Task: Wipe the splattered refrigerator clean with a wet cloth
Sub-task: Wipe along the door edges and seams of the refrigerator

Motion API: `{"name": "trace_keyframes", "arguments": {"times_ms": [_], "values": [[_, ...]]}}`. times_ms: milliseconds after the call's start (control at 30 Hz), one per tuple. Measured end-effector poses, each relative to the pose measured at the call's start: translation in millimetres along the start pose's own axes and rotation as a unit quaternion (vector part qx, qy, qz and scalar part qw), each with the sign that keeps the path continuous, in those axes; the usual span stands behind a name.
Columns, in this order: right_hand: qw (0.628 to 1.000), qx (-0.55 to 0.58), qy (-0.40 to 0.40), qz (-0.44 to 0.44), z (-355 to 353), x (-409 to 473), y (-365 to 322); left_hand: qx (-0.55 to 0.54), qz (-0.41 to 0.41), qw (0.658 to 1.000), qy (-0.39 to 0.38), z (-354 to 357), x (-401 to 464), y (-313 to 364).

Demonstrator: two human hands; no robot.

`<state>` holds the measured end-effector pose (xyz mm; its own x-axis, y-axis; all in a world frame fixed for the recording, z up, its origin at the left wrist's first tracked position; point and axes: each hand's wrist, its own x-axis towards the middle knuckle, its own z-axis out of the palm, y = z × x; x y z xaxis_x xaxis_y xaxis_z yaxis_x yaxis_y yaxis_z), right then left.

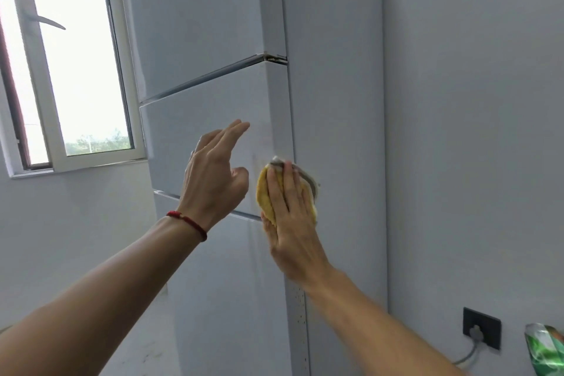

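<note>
A tall white refrigerator (210,27) fills the middle of the view, with three door sections split by thin seams. My right hand (291,223) presses a yellow and grey cloth (265,195) flat against the right front corner of the middle door. Faint brownish streaks (254,162) run down the door just left of the cloth. Small dark specks dot the fridge's side edge lower down (297,311). My left hand (213,174), a red string around its wrist, hovers with fingers spread near the middle door, holding nothing.
A white-framed window (70,64) stands to the left of the fridge. The grey wall (473,131) runs along the right, with a dark socket and plugged cable (481,331) low down. A green shiny bag (546,351) shows at the bottom right corner.
</note>
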<state>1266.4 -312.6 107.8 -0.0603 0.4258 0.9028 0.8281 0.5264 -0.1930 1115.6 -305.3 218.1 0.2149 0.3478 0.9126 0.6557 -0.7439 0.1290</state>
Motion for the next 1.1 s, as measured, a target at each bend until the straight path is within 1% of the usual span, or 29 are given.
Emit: {"name": "trace_keyframes", "arguments": {"times_ms": [100,167,233,367,467,533,600,700,767,833,900,1000,1100], "values": [[0.999,-0.008,0.041,-0.024,-11.7,44.3,0.3,-0.009,-0.015,1.0,0.014,-3.6,-7.7,-3.6],[0.998,-0.005,0.05,-0.026,-13.4,47.4,0.3,-0.011,-0.023,1.0,0.009,-5.9,-16.4,-7.8],[0.999,-0.004,0.046,-0.027,-12.3,22.7,3.3,-0.013,-0.025,1.0,0.004,-6.5,-25.3,-10.4],[0.999,-0.001,-0.013,-0.036,5.1,-64.7,11.9,-0.021,-0.025,0.999,-0.011,-0.9,-43.9,-16.1],[0.999,0.027,-0.036,-0.013,10.7,-86.2,16.1,-0.033,-0.029,0.999,-0.023,2.7,-53.1,-17.4],[0.998,0.049,-0.041,-0.003,6.9,-74.2,16.9,-0.03,-0.023,0.999,-0.026,1.9,-53.9,-18.7],[0.998,0.05,-0.037,-0.019,2.3,-50.5,16.5,-0.027,-0.012,0.999,-0.026,-0.8,-50.5,-19.9],[0.999,0.018,-0.007,-0.043,-2.6,-7.9,14.2,-0.012,0.019,0.999,-0.025,1.4,-45.6,-18.7],[0.999,0.0,0.017,-0.038,1.2,2.7,12.3,-0.006,0.05,0.998,-0.044,6.9,-49.0,-15.9],[1.0,-0.002,0.022,-0.016,13.7,-18.1,11.8,0.003,0.085,0.994,-0.068,16.0,-59.3,-17.7],[1.0,0.004,0.019,0.019,31.6,-61.0,9.2,0.018,0.111,0.99,-0.086,23.3,-72.2,-19.1],[0.996,0.034,0.009,0.081,57.3,-123.8,0.3,0.029,0.126,0.987,-0.091,33.7,-88.5,-17.0],[0.99,0.064,-0.005,0.128,71.7,-167.3,-7.7,0.037,0.131,0.985,-0.105,37.4,-100.8,-13.4]]}}
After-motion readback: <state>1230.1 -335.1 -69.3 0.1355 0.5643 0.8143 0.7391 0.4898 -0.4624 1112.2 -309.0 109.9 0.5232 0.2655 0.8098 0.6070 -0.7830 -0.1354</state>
